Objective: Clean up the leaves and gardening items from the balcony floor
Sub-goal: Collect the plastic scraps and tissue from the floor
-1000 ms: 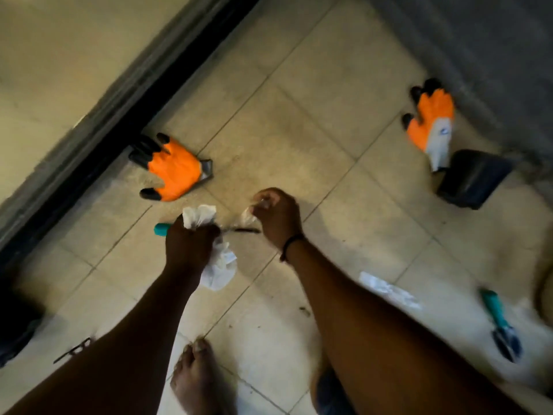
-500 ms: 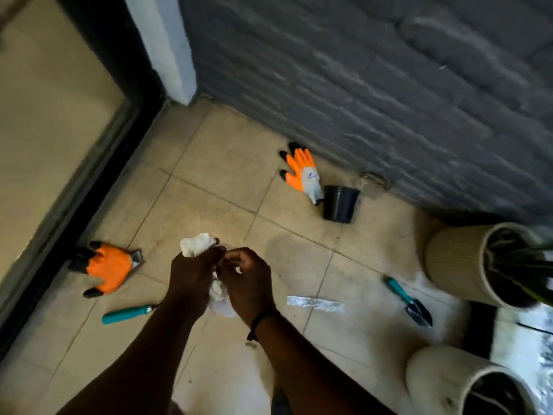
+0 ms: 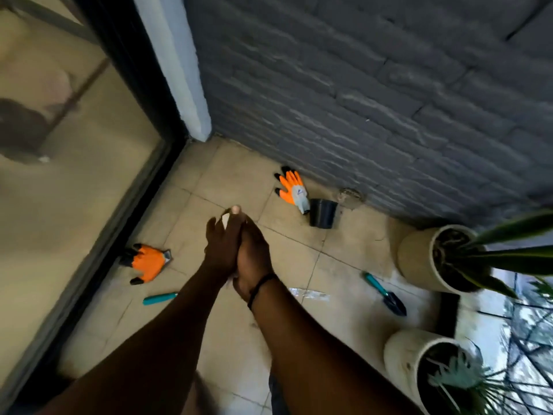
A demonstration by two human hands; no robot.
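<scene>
Between the pressed-together palms, a wad of white paper (image 3: 225, 220) was held, only a small corner of it showing by the fingers (image 3: 236, 209) of the left hand (image 3: 221, 244). The right hand (image 3: 254, 256) was laid against the left, both closed round the wad, so that its bulk was hidden. It was judged to be light, soft and easily crushed, needing little force; loose bits could slip out if the hands were parted.

Left of the fingers and below them, an orange glove (image 3: 146, 262) was seen lying flat on the tiled floor (image 3: 239, 181), close to the black door frame (image 3: 128, 187), with a teal-handled tool (image 3: 160, 298) just beneath it. Both were judged easy to lift: the glove limp and best pinched at its cuff, the tool stiff and best taken by its handle. Beyond the fingers and to their right, a second orange glove (image 3: 293, 188) was touching or nearly touching a small black pot (image 3: 322, 213) by the grey brick wall (image 3: 359, 100). The pot looked light and rigid and could be gripped at its rim.

Right of the wrists, a flat white scrap (image 3: 308, 293) lay on the tiles, thin and likely hard to pinch up. Further right, a teal trowel (image 3: 384, 293) rested near a tall beige planter (image 3: 419, 259); a second planter (image 3: 407, 357) stood nearer the body. Room was tightest there and along the wall; the middle tiles offered open floor for reaching.
</scene>
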